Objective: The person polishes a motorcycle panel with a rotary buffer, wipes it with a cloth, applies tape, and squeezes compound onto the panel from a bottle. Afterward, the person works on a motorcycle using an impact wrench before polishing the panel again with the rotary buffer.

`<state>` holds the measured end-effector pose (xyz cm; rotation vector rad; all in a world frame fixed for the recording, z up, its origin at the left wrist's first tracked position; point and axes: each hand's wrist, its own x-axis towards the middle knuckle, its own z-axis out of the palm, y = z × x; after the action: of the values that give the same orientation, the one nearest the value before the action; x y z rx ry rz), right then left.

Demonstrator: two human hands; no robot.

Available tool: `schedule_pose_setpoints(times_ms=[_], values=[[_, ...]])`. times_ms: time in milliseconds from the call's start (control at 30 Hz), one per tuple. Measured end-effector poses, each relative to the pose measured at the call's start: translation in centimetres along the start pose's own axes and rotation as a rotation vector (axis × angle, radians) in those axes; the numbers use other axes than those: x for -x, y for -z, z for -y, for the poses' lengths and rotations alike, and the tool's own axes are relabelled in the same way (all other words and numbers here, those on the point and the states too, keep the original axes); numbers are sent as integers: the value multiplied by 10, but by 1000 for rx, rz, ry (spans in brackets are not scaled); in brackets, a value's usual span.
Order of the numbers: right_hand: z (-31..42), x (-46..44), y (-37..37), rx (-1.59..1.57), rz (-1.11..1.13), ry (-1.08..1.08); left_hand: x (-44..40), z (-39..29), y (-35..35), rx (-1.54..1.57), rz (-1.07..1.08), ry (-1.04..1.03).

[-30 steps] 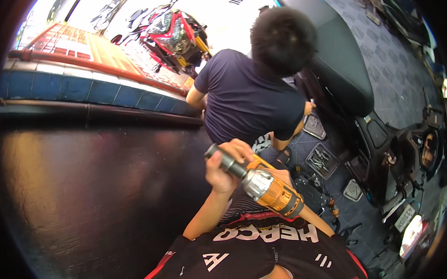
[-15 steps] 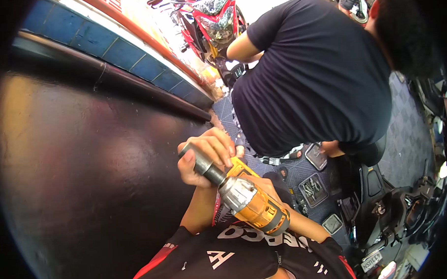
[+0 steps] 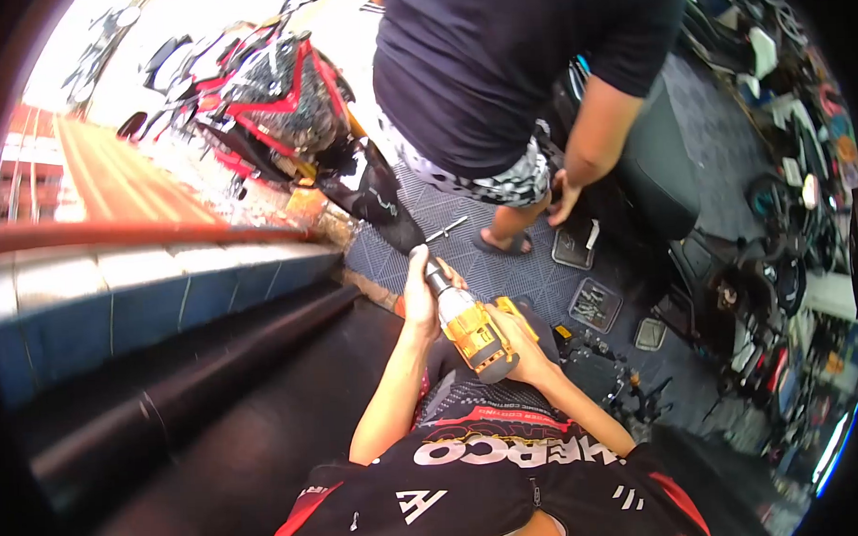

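Observation:
A yellow and black cordless impact wrench (image 3: 476, 338) is held in front of my chest, its nose pointing away from me and slightly left. My right hand (image 3: 523, 348) is wrapped around its handle, partly hidden behind the tool body. At the nose sits a dark socket (image 3: 437, 275). My left hand (image 3: 421, 301) closes around this socket, thumb on the left and fingers on the right side.
A person in a dark shirt (image 3: 507, 67) stands ahead, one hand low beside a dark motorcycle seat (image 3: 657, 170). A red motorcycle (image 3: 291, 107) is ahead left. A T-handle wrench (image 3: 447, 230) and a tray of metal parts (image 3: 596, 305) lie on the floor mat. A blue-tiled ledge (image 3: 175, 315) runs left.
My view has swung, showing more of the floor and red motorcycle. The wrench now sits lower and farther from my face, both hands still on it. The other person has risen from a crouch.

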<state>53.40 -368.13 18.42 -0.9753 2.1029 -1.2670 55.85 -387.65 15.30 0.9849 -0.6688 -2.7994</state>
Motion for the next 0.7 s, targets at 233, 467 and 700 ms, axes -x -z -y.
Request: schedule_pose_setpoints(times_ms=[233,467,700], values=[[-14,-18,10,24,-25,-418,-73,29,-3,-133,39,488],[-153,-5,-5,-298,-190,-472,-171,90,-29,-333,88,759],[-314,-89,18,141,-174,-766,-367,187,57,-584,52,726]])
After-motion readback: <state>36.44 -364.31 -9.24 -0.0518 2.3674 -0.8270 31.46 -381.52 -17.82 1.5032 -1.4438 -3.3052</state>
